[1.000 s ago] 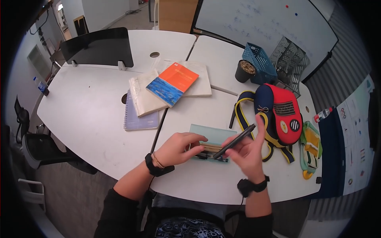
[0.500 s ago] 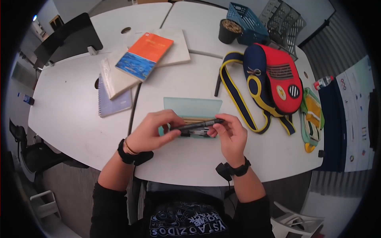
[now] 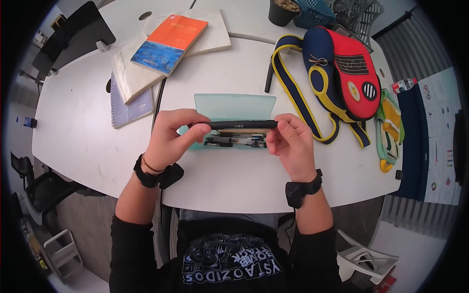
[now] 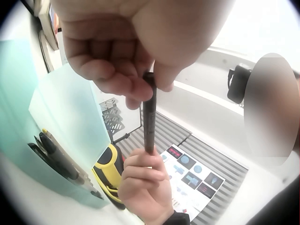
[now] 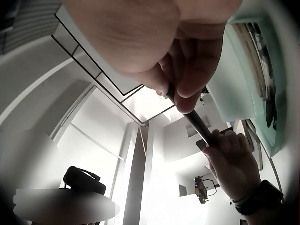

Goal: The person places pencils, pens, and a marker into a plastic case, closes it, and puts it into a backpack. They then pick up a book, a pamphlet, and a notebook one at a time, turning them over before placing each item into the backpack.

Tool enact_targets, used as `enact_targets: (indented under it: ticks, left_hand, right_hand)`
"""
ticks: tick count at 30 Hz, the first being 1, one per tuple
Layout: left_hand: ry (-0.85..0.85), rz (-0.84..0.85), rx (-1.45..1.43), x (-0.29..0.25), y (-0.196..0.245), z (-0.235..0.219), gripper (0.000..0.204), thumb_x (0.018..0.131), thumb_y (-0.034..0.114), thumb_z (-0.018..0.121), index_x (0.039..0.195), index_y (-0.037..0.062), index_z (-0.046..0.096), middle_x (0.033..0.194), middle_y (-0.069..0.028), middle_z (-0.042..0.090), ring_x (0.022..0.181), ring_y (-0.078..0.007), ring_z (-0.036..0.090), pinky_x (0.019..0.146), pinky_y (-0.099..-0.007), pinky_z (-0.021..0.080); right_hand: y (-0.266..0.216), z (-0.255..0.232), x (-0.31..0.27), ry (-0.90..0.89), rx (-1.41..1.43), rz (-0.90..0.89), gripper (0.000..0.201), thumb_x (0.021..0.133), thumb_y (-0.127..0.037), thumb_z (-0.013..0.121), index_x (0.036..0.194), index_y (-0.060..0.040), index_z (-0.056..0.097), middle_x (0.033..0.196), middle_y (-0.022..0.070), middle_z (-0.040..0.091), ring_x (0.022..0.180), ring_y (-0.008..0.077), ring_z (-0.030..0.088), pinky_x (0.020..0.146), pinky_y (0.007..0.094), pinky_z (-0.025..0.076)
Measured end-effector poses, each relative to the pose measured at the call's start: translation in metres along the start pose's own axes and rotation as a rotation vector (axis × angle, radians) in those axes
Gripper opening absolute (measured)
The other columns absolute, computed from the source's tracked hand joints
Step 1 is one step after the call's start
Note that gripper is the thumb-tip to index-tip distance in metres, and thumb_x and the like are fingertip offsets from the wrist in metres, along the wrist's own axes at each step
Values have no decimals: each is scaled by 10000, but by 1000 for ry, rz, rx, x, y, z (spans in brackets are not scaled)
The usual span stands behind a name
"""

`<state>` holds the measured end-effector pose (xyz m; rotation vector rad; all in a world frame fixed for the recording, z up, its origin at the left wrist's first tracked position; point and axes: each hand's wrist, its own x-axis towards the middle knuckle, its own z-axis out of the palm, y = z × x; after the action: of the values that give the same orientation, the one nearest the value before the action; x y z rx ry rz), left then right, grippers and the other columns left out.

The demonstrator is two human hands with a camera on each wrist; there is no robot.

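Note:
A black pen (image 3: pixel 244 125) with small pale lettering is held level between the two hands. My left hand (image 3: pixel 172 139) pinches one end with thumb and fingers, and my right hand (image 3: pixel 294 146) pinches the other. Both pinches show close up in the wrist views, with the pen (image 4: pixel 149 112) spanning the gap. Behind and below it on the table lies a translucent teal pencil case (image 3: pixel 234 104), its lid raised. Several pens (image 3: pixel 234 139) rest inside the case, partly hidden by the held pen and the fingers.
A red and navy backpack (image 3: pixel 359 73) with yellow-edged straps lies to the right, beside a green and yellow pouch (image 3: pixel 388 127). At the upper left are an orange and blue book (image 3: pixel 171 41), other books and a spiral notebook (image 3: pixel 129 100). A black stick (image 3: pixel 269 75) lies near the strap.
The pen went from the right hand alone to both hands, one at each end, and turned from slanted to level. The head view has tipped downward.

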<state>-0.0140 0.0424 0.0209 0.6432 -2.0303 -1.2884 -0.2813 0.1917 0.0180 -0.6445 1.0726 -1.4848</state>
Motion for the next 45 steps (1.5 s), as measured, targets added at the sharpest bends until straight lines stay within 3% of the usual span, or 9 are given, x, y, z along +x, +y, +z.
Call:
enact_targets:
  ticks: [3,5,8,21,29,33,35,40,45]
  left_hand:
    - [-44,-54,-66,-3,-2,-3,244,1020,193,740,922,-27,779,671,-37,669,625,-110,610,605,-277,475]
    - [-82,-48,-87,-3,-2,-3,517,1115,355,610,793,-35,716,643,-47,631,576,-100,558,544,-264,413]
    - [-121,-157,-114,-6,-1,-5,597,1141,402,551,729,-9,684,600,-29,609,528,-88,537,511,-256,400]
    - [-131,-228,-258,-9,-6,1,594,1171,370,478,759,1,694,621,-22,633,498,-84,531,479,-249,400]
    - [-114,-136,-261,-5,-13,0,474,1165,317,501,948,-38,727,801,-56,695,661,-94,568,631,-255,471]
    - [-78,-156,-82,4,-1,-1,321,1132,208,562,1047,-40,747,870,-55,709,750,-113,625,687,-263,498]
    - [-6,17,95,6,-4,0,157,1047,58,650,1130,-14,761,933,-63,730,814,-148,683,712,-272,525]
    - [-68,73,355,6,1,1,270,907,-64,730,1150,40,786,977,-90,751,854,-213,725,755,-305,570]
    - [-99,202,513,5,-12,6,308,855,-90,756,1120,59,805,1002,-113,754,857,-276,732,782,-361,601]
  right_hand:
    - [-1,3,0,0,-66,29,280,1091,-308,636,1022,-38,656,774,90,700,577,139,607,528,258,432]
    - [-1,2,-1,-31,-62,67,293,1094,-314,624,992,-40,650,739,79,676,547,131,576,506,255,412]
    - [0,3,-1,-69,-42,125,318,1092,-327,614,939,-48,625,683,55,617,511,115,516,475,253,378]
    - [1,2,0,-49,-6,154,355,1102,-326,605,885,-45,590,629,52,566,460,110,447,439,260,352]
    - [-4,4,-3,-60,-43,148,331,1108,-315,597,919,-43,595,646,52,577,472,103,456,445,256,346]
    - [-1,3,2,-26,-247,-19,237,1107,-222,607,969,-31,624,704,48,619,546,98,527,516,236,408]
    - [2,-1,7,5,-353,-108,190,1100,-178,620,994,-22,642,723,42,633,572,96,550,545,230,432]
    - [1,-16,19,10,-997,-431,107,988,-61,738,1055,15,703,891,50,682,685,131,628,641,260,501]
    - [-3,-15,17,2,-1165,-363,147,939,-41,768,1065,12,714,938,81,674,731,175,660,678,281,529]
